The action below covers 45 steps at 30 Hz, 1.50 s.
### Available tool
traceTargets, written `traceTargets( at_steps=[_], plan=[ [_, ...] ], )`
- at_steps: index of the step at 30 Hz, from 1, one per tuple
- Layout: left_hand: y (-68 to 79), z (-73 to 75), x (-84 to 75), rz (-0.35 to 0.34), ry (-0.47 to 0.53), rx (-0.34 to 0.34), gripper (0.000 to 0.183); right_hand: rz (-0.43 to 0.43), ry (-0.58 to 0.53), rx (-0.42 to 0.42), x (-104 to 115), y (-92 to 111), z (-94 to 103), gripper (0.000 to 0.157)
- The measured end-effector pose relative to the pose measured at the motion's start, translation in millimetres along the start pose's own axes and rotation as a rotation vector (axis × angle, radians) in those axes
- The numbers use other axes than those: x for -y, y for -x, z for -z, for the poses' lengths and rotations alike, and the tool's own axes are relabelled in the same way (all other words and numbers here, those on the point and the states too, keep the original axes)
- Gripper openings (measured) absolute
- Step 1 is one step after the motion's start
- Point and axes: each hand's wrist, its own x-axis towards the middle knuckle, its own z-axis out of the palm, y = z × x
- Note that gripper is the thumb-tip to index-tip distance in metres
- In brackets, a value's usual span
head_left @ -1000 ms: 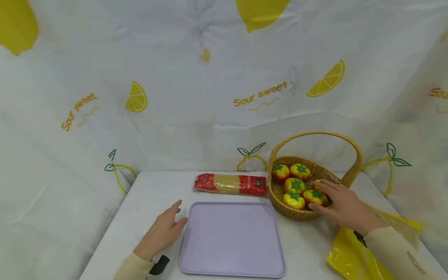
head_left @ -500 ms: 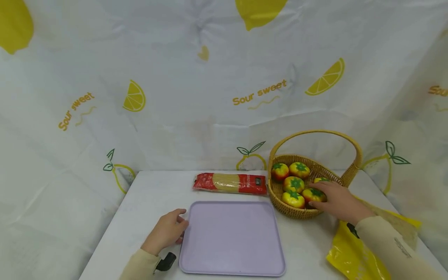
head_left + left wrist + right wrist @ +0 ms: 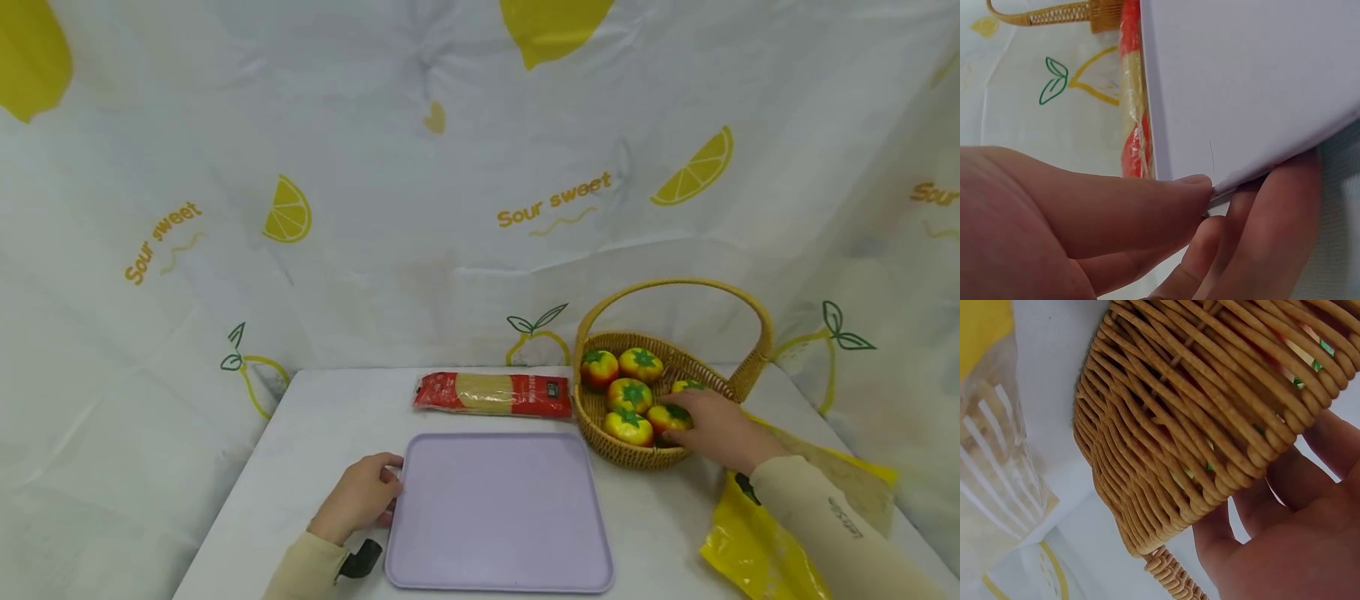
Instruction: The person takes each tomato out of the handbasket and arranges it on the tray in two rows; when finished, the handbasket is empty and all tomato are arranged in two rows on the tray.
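A flat lilac tray (image 3: pixel 498 510) lies on the white table. My left hand (image 3: pixel 356 498) grips its left edge; the left wrist view shows the thumb at the rim of the tray (image 3: pixel 1241 81) and the other fingers under it. At the right, my right hand (image 3: pixel 718 427) reaches over the rim of a wicker basket (image 3: pixel 633 454), thumb and index finger around a yellow-red tomato (image 3: pixel 664 420) with a green top. In the right wrist view the basket wall (image 3: pixel 1197 412) hides the fingertips of the right hand (image 3: pixel 1310 531).
Several more tomatoes (image 3: pixel 628 395) sit in the basket under its tall handle (image 3: pixel 675 283). A red packet of noodles (image 3: pixel 491 393) lies behind the tray. Near the right forearm is a yellow bag (image 3: pixel 757 542). A lemon-print curtain (image 3: pixel 420 250) stands behind the table.
My left hand has come down and right onto the tray's edge, its fingers curling around it. My right hand has settled lower and its fingers have closed in around a tomato.
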Motion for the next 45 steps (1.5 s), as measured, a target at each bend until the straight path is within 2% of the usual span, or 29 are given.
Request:
traceTargets(
  at_steps=[6, 11, 16, 25, 30, 35, 40, 45],
  plan=[
    [0.0, 1.1, -1.0, -0.022, 0.009, -0.009, 0.042, 0.000, 0.001, -0.003, 1, 0, 1.9, 0.052],
    [-0.1, 0.0, 0.2, 0.004, 0.022, -0.004, 0.042, 0.004, -0.010, 0.008, 0, -1, -1.4, 0.051],
    [-0.7, -0.7, 0.9, 0.016, 0.023, 0.000, 0.042, 0.026, 0.007, -0.022, -1, 0, -2.3, 0.052],
    [-3.6, 0.5, 0.3, 0.035, 0.023, 0.020, 0.042, 0.004, 0.021, -0.062, 12, 3, 19.3, 0.059],
    [-4.3, 1.7, -1.2, 0.043, 0.019, 0.036, 0.043, 0.042, -0.006, -0.092, 38, 3, 29.3, 0.059],
    [-1.1, 4.6, 1.9, 0.038, 0.038, 0.037, 0.047, 0.090, -0.041, -0.113, 75, -8, 27.3, 0.060],
    [-1.5, 4.1, 1.6, 0.018, 0.049, 0.048, 0.054, 0.104, -0.098, -0.122, 106, -18, 11.1, 0.059],
    [-4.4, 4.0, 3.0, 0.017, 0.042, 0.051, 0.056, 0.126, -0.161, -0.125, 141, -31, -15.9, 0.057]
  ],
)
